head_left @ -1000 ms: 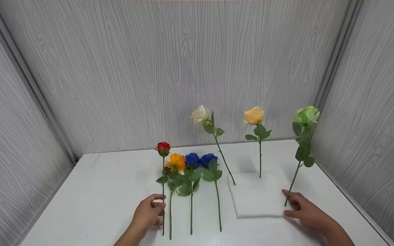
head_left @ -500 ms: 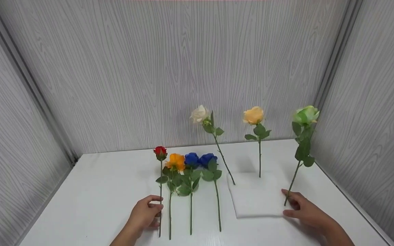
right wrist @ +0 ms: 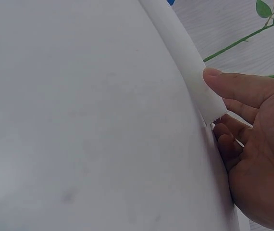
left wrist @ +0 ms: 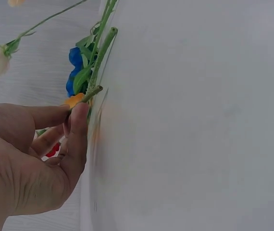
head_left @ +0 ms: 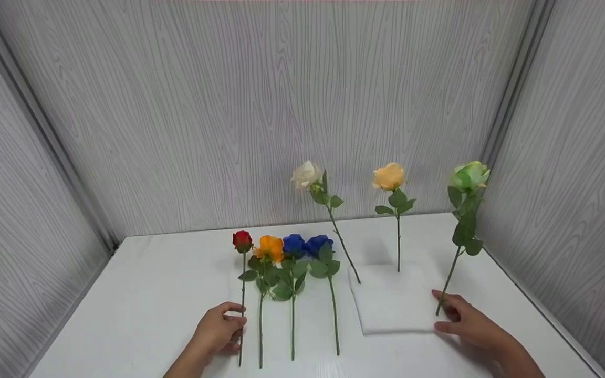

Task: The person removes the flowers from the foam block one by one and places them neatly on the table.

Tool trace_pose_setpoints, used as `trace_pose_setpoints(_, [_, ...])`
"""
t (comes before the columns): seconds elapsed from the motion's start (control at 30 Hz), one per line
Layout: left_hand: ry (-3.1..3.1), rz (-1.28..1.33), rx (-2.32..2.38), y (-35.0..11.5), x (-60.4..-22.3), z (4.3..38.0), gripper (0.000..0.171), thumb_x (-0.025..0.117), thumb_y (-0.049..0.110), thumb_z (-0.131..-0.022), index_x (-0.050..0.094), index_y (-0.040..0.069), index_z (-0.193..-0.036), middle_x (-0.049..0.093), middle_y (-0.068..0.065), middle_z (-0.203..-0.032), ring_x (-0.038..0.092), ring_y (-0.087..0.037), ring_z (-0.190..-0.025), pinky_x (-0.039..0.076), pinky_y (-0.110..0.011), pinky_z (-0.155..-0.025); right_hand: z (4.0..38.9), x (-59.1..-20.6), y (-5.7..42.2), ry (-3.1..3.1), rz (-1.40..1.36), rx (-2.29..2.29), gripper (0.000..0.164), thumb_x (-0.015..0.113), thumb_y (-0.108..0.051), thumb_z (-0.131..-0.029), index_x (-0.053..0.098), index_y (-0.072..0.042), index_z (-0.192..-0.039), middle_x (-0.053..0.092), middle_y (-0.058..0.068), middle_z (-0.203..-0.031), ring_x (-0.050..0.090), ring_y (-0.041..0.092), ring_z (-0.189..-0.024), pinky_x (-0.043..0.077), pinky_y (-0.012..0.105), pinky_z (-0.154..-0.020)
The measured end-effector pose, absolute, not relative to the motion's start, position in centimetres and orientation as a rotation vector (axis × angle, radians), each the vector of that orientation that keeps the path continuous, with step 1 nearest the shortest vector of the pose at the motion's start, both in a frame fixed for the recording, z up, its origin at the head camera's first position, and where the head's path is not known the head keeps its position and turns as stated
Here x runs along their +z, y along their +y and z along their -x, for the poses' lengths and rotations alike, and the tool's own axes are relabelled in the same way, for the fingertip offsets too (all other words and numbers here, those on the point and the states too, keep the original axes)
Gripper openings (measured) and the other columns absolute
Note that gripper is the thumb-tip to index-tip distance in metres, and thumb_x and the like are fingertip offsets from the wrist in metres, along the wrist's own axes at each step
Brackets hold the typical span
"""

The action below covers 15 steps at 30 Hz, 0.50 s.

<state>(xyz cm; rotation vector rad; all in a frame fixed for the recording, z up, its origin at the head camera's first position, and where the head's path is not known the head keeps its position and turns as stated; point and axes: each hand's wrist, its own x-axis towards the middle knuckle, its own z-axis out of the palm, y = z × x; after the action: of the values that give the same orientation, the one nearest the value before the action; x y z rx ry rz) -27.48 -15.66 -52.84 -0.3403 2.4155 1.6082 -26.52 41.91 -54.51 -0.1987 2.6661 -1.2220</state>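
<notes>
My left hand (head_left: 216, 332) pinches the stem of a red rose (head_left: 242, 241) low down, at the left end of a row of roses. In the left wrist view, the cut stem end (left wrist: 98, 88) pokes out past the thumb. My right hand (head_left: 468, 321) grips the right side of a flat white foam block (head_left: 397, 312), thumb at its near corner. Seen from the right wrist, the thumb presses on the block's edge (right wrist: 190, 67) while the other fingers curl at its end. White (head_left: 306, 175), peach (head_left: 388, 177) and green (head_left: 469, 176) roses stand along the block.
Right of the red rose lie an orange rose (head_left: 269, 248) and two blue roses (head_left: 294, 245), stems toward me. White tabletop (head_left: 160, 294) extends to the left. Grey wood-grain panels (head_left: 229, 115) enclose the back and both sides.
My left hand has shifted left with the red rose, and its bloom has sunk to near the orange one's height. The right hand and the foam block stay put.
</notes>
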Motion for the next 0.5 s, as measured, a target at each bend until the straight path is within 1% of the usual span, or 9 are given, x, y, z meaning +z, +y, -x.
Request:
trace_pose_setpoints(0.23, [2.427, 0.359, 1.568, -15.87, -52.82, 27.42, 0.032, 0.071, 0.012, -0.102, 0.069, 0.007, -0.133, 0.072, -0.010, -0.105, 0.067, -0.017, -0.084, 0.063, -0.029, -0.059, 26.49, -54.52, 41.79, 2.674, 0.163, -1.207, 0.090, 0.084, -0.033, -0.096, 0.037, -0.007, -0.167, 0.046, 0.023, -0.158, 0.049, 0.040, -0.141, 0.046, 0.038, -0.112])
trace_pose_setpoints(0.33, [2.424, 0.370, 1.567, -15.96, -52.92, 27.49, 0.031, 0.071, 0.012, -0.101, 0.069, 0.007, -0.132, 0.073, -0.009, -0.104, 0.067, -0.016, -0.083, 0.063, -0.028, -0.058, 26.51, -54.55, 41.82, 2.680, 0.170, -1.201, 0.090, 0.084, -0.034, -0.096, 0.037, -0.006, -0.167, 0.047, 0.023, -0.156, 0.049, 0.039, -0.139, 0.046, 0.041, -0.112])
trace_pose_setpoints(0.5, [2.414, 0.374, 1.561, -16.01, -52.98, 27.57, 0.030, 0.071, 0.012, -0.101, 0.070, 0.008, -0.131, 0.072, -0.008, -0.100, 0.067, -0.016, -0.082, 0.063, -0.028, -0.058, 26.58, -54.57, 41.86, 2.677, 0.171, -1.219, 0.089, 0.084, -0.032, -0.096, 0.037, -0.006, -0.167, 0.048, 0.022, -0.154, 0.049, 0.036, -0.137, 0.046, 0.040, -0.110])
